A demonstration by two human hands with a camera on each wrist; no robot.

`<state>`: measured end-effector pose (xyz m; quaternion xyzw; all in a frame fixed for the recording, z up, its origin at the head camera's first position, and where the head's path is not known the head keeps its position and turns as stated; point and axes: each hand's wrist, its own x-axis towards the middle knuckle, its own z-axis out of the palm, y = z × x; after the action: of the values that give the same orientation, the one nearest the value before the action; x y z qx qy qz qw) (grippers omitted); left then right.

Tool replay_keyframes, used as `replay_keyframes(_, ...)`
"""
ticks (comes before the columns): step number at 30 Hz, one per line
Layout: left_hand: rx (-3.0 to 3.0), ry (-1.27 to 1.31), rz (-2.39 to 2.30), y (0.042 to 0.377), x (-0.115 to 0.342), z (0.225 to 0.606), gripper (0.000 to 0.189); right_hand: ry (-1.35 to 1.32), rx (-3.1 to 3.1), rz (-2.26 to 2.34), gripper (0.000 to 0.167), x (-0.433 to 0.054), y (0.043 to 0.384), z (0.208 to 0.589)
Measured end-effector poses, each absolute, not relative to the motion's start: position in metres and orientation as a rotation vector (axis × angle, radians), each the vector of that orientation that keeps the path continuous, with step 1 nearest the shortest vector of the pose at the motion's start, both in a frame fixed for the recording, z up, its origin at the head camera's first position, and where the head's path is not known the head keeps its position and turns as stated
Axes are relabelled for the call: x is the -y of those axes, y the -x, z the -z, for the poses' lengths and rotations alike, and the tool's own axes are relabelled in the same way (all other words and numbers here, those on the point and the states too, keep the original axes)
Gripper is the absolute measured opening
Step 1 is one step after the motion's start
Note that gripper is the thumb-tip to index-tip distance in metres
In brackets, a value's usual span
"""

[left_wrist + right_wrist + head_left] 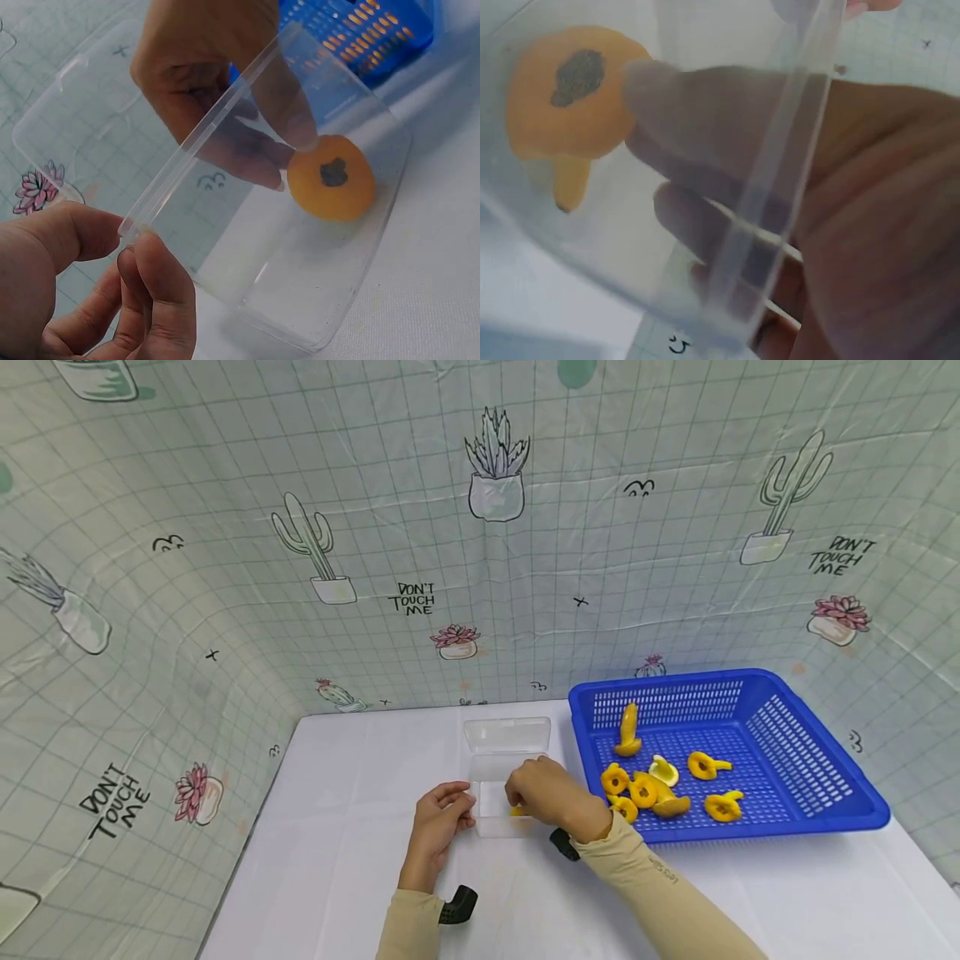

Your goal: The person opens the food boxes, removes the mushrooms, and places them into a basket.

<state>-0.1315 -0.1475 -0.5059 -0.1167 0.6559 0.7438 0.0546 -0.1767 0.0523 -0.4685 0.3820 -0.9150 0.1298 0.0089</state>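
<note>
A clear plastic box (491,828) stands on the white table with its hinged lid (507,735) raised at the back. My left hand (438,818) pinches the box's left rim between thumb and fingers, as the left wrist view shows close up. From the right, my right hand (551,793) reaches down inside the box. Its thumb and fingertips pinch the edge of a yellow mushroom (349,195), which has a round cap with a dark hollow. Through the box wall, the right wrist view also shows the mushroom's short stem (571,184).
Right of the box sits a blue perforated plastic basket (840,768). Several yellow mushrooms (628,731) lie in it, mostly toward its left side, with one pale, cream-coloured piece (663,770) among them. A patterned cloth wall (375,510) encloses the table's back and sides.
</note>
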Motion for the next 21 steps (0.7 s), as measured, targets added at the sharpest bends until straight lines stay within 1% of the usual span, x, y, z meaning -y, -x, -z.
replay_keyframes(10,-1.985,0.358,-2.256,0.1335,0.1485,0.5087,0.036,-1.131,2.895,-0.386,0.018,-0.0465,0.1785,0.4715)
replay_keyframes(16,-1.988,0.35,-2.249,0.132,0.1481,0.5078,0.037,-1.064,2.916,-0.46,0.012,-0.0467,0.1773,0.4745)
replay_keyframes(21,-1.996,0.359,-2.241,0.1322,0.148,0.5075,0.037,-0.996,2.872,-0.529,0.009,-0.0507,0.1718,0.4691)
